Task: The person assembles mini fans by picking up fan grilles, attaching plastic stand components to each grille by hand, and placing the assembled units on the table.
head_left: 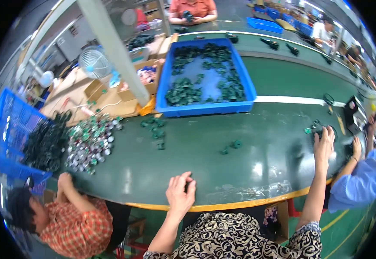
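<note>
Near the table's front edge, my left hand [180, 193] is closed, its thumb and fingertips bent around a small dark piece that is mostly hidden. My right hand [324, 146] reaches far out to the right, fingers curled down over a dark part that I cannot make out. Beside those fingers lie small green pieces [307, 131]. Between my hands, farther in, two small dark green round parts [237, 143] rest on the green table [188, 142]. A loose group of similar green parts [155, 129] lies to the left.
A blue tray [205, 111] of dark green parts stands ahead. At left are a pile of silvery caps [90, 144] and a tipped blue crate [6, 134] with black rings. A black device [354, 114] stands at right. Co-workers sit on both sides; a conveyor [300, 77] runs behind.
</note>
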A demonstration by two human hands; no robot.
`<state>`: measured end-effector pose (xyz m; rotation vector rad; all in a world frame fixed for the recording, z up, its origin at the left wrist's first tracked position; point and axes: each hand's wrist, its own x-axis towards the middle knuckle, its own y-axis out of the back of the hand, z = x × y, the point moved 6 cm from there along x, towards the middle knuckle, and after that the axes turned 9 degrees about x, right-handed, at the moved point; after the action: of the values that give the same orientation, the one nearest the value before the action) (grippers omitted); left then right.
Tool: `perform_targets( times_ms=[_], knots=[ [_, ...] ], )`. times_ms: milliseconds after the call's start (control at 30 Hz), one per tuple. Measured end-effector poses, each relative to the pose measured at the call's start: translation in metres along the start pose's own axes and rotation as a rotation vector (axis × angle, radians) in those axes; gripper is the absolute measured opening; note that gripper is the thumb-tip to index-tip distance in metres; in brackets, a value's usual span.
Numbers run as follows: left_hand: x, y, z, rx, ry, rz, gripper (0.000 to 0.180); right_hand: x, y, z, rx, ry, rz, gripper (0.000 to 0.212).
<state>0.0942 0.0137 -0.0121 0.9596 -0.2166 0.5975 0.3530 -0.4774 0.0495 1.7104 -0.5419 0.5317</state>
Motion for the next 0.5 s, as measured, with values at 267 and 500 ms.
perform_targets(
  times_ms=[267,500],
  knots=[
    [0.059,0.021,-0.020,0.083,-0.062,0.093,0.026,-0.075,-0.029,-0.232,0.717,0.384,-0.455,0.043],
    [0.155,0.010,-0.091,0.424,-0.014,0.183,0.063,-0.099,-0.063,-0.305,0.836,0.547,-0.558,0.033]
  ],
)
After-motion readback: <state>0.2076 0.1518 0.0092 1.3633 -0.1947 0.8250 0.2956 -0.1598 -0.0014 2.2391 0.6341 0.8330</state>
